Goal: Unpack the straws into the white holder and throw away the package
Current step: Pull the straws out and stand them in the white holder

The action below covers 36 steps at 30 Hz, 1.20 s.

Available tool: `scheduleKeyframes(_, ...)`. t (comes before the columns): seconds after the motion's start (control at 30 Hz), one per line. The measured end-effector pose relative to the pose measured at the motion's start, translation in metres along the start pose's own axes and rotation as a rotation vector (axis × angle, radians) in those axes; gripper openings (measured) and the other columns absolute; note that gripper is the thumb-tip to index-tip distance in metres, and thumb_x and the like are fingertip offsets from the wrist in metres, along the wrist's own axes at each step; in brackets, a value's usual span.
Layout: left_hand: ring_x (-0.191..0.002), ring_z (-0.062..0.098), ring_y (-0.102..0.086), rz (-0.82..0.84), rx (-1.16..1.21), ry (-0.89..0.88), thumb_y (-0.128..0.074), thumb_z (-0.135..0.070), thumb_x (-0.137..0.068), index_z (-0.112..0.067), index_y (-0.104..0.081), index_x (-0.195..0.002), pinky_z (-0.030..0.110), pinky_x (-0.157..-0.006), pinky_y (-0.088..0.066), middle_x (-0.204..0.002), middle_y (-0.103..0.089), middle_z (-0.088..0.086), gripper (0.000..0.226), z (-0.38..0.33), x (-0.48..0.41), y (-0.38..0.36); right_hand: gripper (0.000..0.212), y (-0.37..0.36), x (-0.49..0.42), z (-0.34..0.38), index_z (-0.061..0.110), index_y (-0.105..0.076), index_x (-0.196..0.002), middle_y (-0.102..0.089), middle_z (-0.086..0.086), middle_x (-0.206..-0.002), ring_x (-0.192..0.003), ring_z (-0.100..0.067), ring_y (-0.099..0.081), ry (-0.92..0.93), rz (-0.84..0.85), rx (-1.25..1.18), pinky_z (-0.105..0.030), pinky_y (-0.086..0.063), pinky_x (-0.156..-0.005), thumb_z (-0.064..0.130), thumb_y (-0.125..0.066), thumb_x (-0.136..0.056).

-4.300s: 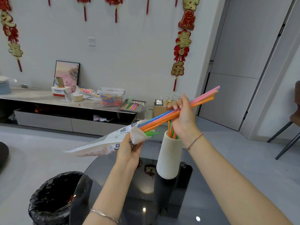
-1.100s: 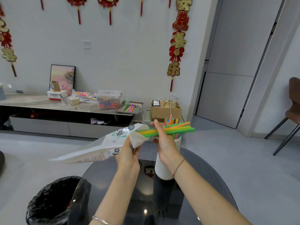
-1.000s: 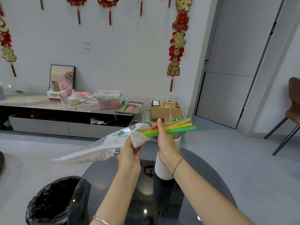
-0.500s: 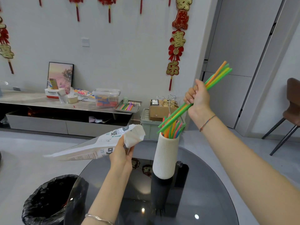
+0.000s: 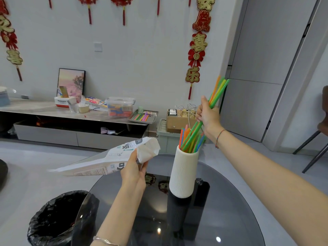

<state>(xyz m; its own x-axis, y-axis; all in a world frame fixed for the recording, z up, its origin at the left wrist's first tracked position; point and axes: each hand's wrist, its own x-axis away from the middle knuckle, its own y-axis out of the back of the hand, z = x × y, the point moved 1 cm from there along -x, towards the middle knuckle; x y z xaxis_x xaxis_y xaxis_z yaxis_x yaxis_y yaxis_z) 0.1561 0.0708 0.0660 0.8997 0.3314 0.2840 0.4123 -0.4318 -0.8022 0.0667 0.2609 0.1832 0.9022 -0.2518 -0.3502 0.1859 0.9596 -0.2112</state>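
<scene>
A ribbed white holder (image 5: 183,172) stands on the round dark glass table (image 5: 221,219), with several coloured straws sticking out of its mouth. My right hand (image 5: 208,116) is above and right of it, closed on a bundle of green, yellow and orange straws (image 5: 217,92); the bundle is tilted and its lower ends reach into the holder's opening. My left hand (image 5: 133,172) holds the white printed straw package (image 5: 106,160) near its crumpled open end, left of the holder. I cannot see whether any straws are inside it.
A bin lined with a black bag (image 5: 58,221) stands on the floor at the table's left edge. A low cabinet (image 5: 74,119) with boxes and a tray runs along the far wall. A cardboard box (image 5: 177,121) sits behind the holder, a chair (image 5: 319,135) at right.
My right hand pulled the green and orange bundle out of the package, swung it up to the right, and has now lowered its ends into the holder. The package has stayed in my left hand.
</scene>
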Motion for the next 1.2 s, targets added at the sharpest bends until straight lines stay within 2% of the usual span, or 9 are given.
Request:
scheduleKeyframes(0.23, -0.106, 0.022, -0.061, 0.001, 0.002, 0.011, -0.059, -0.003, -0.089, -0.012, -0.041, -0.138, 0.033, -0.077, -0.051, -0.129, -0.059, 0.010, 0.053, 0.002, 0.000, 0.001, 0.049, 0.002, 0.001, -0.010, 0.021, -0.039, -0.052, -0.038, 0.009, -0.035, -0.035, -0.006, -0.038, -0.014, 0.117, 0.162, -0.020, -0.040, -0.047, 0.045, -0.044, -0.094)
scheduleKeyframes(0.37, -0.106, 0.021, -0.061, -0.001, 0.002, 0.015, -0.059, -0.004, -0.089, -0.012, -0.040, -0.140, 0.033, -0.076, -0.051, -0.130, -0.058, 0.010, 0.055, 0.002, 0.002, 0.001, 0.046, 0.004, 0.006, -0.018, 0.017, -0.048, -0.053, -0.057, 0.003, -0.049, -0.053, -0.016, -0.061, 0.003, 0.196, 0.421, -0.028, -0.053, -0.065, 0.042, -0.052, -0.091)
scheduleKeyframes(0.53, -0.105, 0.022, -0.061, -0.003, 0.001, 0.010, -0.059, -0.003, -0.089, -0.012, -0.041, -0.138, 0.034, -0.081, -0.050, -0.129, -0.058, 0.010, 0.052, 0.002, 0.002, 0.000, 0.016, 0.007, 0.004, -0.012, 0.017, -0.056, -0.077, -0.068, 0.002, -0.072, -0.065, -0.010, -0.068, 0.112, 0.253, 0.501, -0.027, -0.056, -0.069, 0.027, -0.064, -0.086)
scheduleKeyframes(0.7, -0.105, 0.022, -0.061, -0.003, 0.006, 0.018, -0.059, -0.003, -0.088, -0.011, -0.041, -0.138, 0.034, -0.081, -0.051, -0.129, -0.059, 0.010, 0.053, 0.003, 0.002, 0.000, 0.008, 0.006, 0.005, -0.007, 0.018, -0.057, -0.098, -0.071, 0.000, -0.092, -0.080, -0.004, -0.068, 0.221, 0.319, 0.567, -0.022, -0.052, -0.073, 0.021, -0.058, -0.091)
scheduleKeyframes(0.83, -0.106, 0.022, -0.061, 0.000, -0.001, 0.015, -0.059, -0.004, -0.089, -0.010, -0.042, -0.138, 0.033, -0.081, -0.050, -0.130, -0.058, 0.011, 0.052, 0.002, 0.002, 0.000, 0.039, 0.007, 0.010, -0.015, 0.029, -0.038, -0.138, -0.047, -0.001, -0.144, -0.126, -0.019, -0.047, 0.309, 0.431, 0.978, -0.035, -0.042, -0.099, 0.033, -0.035, -0.099)
scheduleKeyframes(0.9, -0.107, 0.022, -0.061, 0.005, -0.002, 0.013, -0.059, -0.004, -0.089, -0.011, -0.041, -0.138, 0.034, -0.081, -0.050, -0.131, -0.058, 0.011, 0.053, 0.002, 0.002, 0.001, 0.048, 0.007, 0.015, -0.021, 0.032, -0.018, -0.146, -0.032, 0.002, -0.154, -0.130, -0.018, -0.043, 0.358, 0.444, 1.013, -0.029, -0.041, -0.096, 0.029, -0.032, -0.100)
scheduleKeyframes(1.03, -0.111, 0.023, -0.060, -0.006, -0.008, 0.022, -0.059, -0.004, -0.089, -0.011, -0.041, -0.138, 0.035, -0.083, -0.051, -0.131, -0.058, 0.011, 0.053, 0.002, 0.002, 0.001, 0.070, 0.009, 0.016, -0.019, 0.041, -0.009, -0.146, -0.049, 0.000, -0.140, -0.097, -0.012, -0.059, 0.381, 0.304, 0.797, -0.019, -0.048, -0.078, 0.007, -0.044, -0.095)
scheduleKeyframes(1.1, -0.113, 0.024, -0.060, -0.011, -0.008, 0.026, -0.059, -0.004, -0.089, -0.012, -0.040, -0.138, 0.035, -0.084, -0.051, -0.130, -0.058, 0.011, 0.053, 0.002, 0.002, 0.001, 0.060, 0.008, 0.016, -0.017, 0.036, -0.026, -0.143, -0.056, 0.000, -0.132, -0.097, -0.016, -0.066, 0.343, 0.327, 0.749, -0.030, -0.055, -0.083, 0.005, -0.044, -0.095)
scheduleKeyframes(1.2, -0.112, 0.023, -0.060, -0.002, -0.009, 0.032, -0.059, -0.004, -0.089, -0.008, -0.041, -0.139, 0.034, -0.082, -0.051, -0.132, -0.058, 0.011, 0.053, 0.001, 0.000, 0.002, 0.037, 0.009, 0.019, -0.022, 0.024, -0.049, -0.134, -0.059, -0.001, -0.131, -0.111, -0.020, -0.061, 0.332, 0.406, 0.979, -0.033, -0.052, -0.090, 0.015, -0.042, -0.098)
